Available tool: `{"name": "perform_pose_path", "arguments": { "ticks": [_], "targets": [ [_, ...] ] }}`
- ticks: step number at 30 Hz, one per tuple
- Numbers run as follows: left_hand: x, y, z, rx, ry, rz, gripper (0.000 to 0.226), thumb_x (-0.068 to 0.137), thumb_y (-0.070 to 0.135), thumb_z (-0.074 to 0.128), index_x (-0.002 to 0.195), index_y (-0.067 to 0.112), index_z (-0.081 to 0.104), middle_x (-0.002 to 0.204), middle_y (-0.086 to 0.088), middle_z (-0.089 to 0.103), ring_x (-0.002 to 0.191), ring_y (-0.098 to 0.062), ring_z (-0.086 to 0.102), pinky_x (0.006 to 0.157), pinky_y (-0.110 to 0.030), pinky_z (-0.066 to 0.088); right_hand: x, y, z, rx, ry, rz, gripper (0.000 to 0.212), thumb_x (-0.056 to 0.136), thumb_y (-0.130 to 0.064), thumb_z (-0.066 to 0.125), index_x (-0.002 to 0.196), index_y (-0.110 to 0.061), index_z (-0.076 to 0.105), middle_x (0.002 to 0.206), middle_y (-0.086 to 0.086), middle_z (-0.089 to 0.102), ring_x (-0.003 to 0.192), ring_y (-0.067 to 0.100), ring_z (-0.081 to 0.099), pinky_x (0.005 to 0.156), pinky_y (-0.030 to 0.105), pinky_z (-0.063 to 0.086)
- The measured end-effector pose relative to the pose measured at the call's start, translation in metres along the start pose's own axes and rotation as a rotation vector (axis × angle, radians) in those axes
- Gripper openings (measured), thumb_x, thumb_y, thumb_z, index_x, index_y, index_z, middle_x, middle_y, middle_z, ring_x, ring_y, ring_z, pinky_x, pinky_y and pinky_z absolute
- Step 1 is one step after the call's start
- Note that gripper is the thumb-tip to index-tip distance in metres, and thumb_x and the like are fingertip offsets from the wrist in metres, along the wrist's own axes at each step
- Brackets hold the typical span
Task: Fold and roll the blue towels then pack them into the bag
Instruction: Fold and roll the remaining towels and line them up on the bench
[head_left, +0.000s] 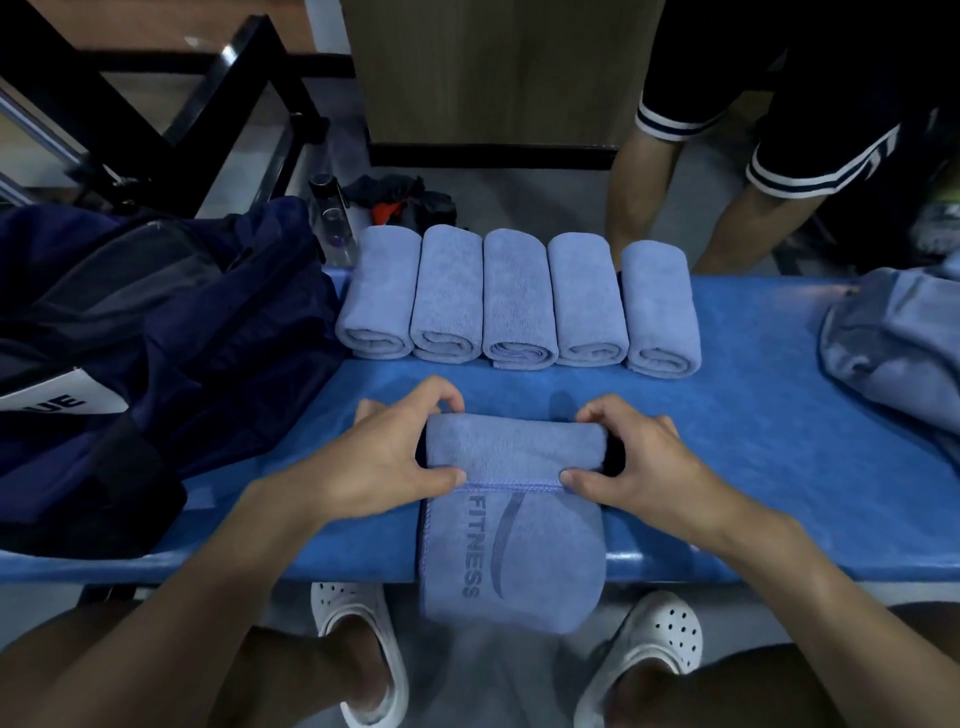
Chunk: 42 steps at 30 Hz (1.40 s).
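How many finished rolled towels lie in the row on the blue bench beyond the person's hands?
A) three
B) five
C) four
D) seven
B: five rolled towels lie side by side on the bench, beyond the half-rolled towel that the left hand and right hand grip.

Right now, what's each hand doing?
Left hand: grips the left end of the half-rolled towel.
Right hand: grips its right end.
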<state>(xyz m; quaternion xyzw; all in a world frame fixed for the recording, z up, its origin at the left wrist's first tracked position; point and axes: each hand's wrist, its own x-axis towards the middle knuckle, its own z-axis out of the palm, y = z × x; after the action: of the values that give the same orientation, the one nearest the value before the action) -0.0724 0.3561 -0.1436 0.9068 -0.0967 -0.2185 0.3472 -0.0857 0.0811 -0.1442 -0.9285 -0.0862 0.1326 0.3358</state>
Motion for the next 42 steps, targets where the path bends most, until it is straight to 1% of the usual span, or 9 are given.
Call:
{"name": "perform_pose_path", "arguments": {
  "ticks": [9, 12, 15, 18, 23, 28, 31, 37, 42],
  "targets": [
    [0.010, 0.009, 0.005, 0.030, 0.340, 0.178, 0.043, 0.086, 0.026, 0.074, 0.114, 0.046, 0.049, 0.108, 0.026, 0.051, 0.105, -0.002, 0.039, 0.096, -0.033, 0.035, 0.014, -0.002, 0.001, -0.183, 0.336, -0.179, 0.030, 0.080, -0.023, 0.077, 0.101, -0.027, 0.056, 0.094, -0.017, 0.051, 0.087, 0.000, 0.039, 0.087, 0.024, 0.025],
    [0.007, 0.005, 0.003, 0.130, 0.313, 0.286, 0.036, 0.081, 0.034, 0.074, 0.109, 0.041, 0.051, 0.105, 0.028, 0.051, 0.105, -0.001, 0.046, 0.100, -0.040, 0.037, 0.007, -0.002, -0.001, -0.165, 0.260, -0.217, 0.035, 0.079, -0.024, 0.076, 0.099, -0.032, 0.049, 0.099, -0.017, 0.049, 0.092, -0.002, 0.042, 0.091, 0.030, 0.031],
    [-0.002, 0.001, 0.001, 0.138, 0.234, 0.287, 0.041, 0.074, 0.061, 0.064, 0.109, 0.042, 0.054, 0.109, 0.026, 0.052, 0.110, -0.002, 0.048, 0.101, -0.036, 0.038, -0.005, 0.000, -0.005, -0.142, 0.141, -0.234, 0.042, 0.073, -0.054, 0.071, 0.101, -0.040, 0.043, 0.106, -0.020, 0.047, 0.104, 0.002, 0.047, 0.096, 0.021, 0.026],
    [-0.006, 0.001, 0.002, 0.062, 0.214, 0.309, 0.034, 0.082, 0.066, 0.055, 0.103, 0.039, 0.058, 0.110, 0.021, 0.058, 0.112, -0.009, 0.053, 0.098, -0.038, 0.043, -0.012, 0.001, -0.005, -0.125, 0.098, -0.244, 0.042, 0.075, -0.071, 0.056, 0.101, -0.041, 0.043, 0.109, -0.021, 0.047, 0.108, 0.005, 0.047, 0.098, 0.023, 0.027],
    [-0.008, 0.002, 0.006, 0.032, 0.169, 0.264, 0.023, 0.086, 0.060, 0.054, 0.094, 0.039, 0.056, 0.109, 0.017, 0.061, 0.111, -0.009, 0.055, 0.094, -0.041, 0.047, -0.016, 0.003, 0.000, -0.042, 0.110, -0.250, 0.021, 0.091, -0.056, 0.047, 0.087, -0.036, 0.046, 0.106, -0.018, 0.052, 0.107, 0.009, 0.053, 0.093, 0.045, 0.041],
    [-0.007, -0.004, 0.006, 0.206, 0.095, 0.247, 0.065, 0.082, 0.072, 0.042, 0.135, 0.036, 0.051, 0.121, 0.031, 0.047, 0.120, 0.007, 0.041, 0.109, -0.035, 0.037, -0.018, 0.005, -0.002, -0.157, 0.025, -0.177, 0.056, 0.081, -0.069, 0.042, 0.125, -0.034, 0.048, 0.120, -0.020, 0.053, 0.110, 0.000, 0.042, 0.104, 0.037, 0.034],
    [-0.004, -0.006, 0.004, 0.228, 0.048, 0.224, 0.064, 0.078, 0.076, 0.040, 0.127, 0.037, 0.054, 0.117, 0.030, 0.045, 0.115, 0.003, 0.041, 0.106, -0.034, 0.037, -0.015, 0.006, -0.005, -0.148, -0.022, -0.151, 0.061, 0.084, -0.058, 0.059, 0.137, -0.031, 0.045, 0.128, -0.018, 0.050, 0.114, -0.002, 0.038, 0.108, 0.036, 0.032],
    [-0.002, -0.005, 0.003, 0.104, 0.041, 0.131, 0.028, 0.083, 0.061, 0.059, 0.106, 0.050, 0.048, 0.103, 0.020, 0.058, 0.099, -0.007, 0.054, 0.083, -0.030, 0.045, -0.008, 0.007, -0.001, -0.017, -0.031, -0.126, 0.058, 0.082, -0.045, 0.072, 0.133, -0.027, 0.051, 0.111, -0.019, 0.047, 0.106, 0.005, 0.051, 0.097, 0.031, 0.044],
    [0.001, 0.007, 0.001, 0.019, 0.221, 0.185, 0.056, 0.089, 0.037, 0.069, 0.139, 0.038, 0.044, 0.118, 0.031, 0.045, 0.116, 0.006, 0.044, 0.100, -0.021, 0.033, 0.003, 0.001, 0.002, -0.101, 0.201, -0.201, 0.056, 0.083, -0.032, 0.075, 0.133, -0.021, 0.053, 0.112, -0.013, 0.042, 0.107, 0.017, 0.047, 0.098, 0.039, 0.043]
  ]
}}
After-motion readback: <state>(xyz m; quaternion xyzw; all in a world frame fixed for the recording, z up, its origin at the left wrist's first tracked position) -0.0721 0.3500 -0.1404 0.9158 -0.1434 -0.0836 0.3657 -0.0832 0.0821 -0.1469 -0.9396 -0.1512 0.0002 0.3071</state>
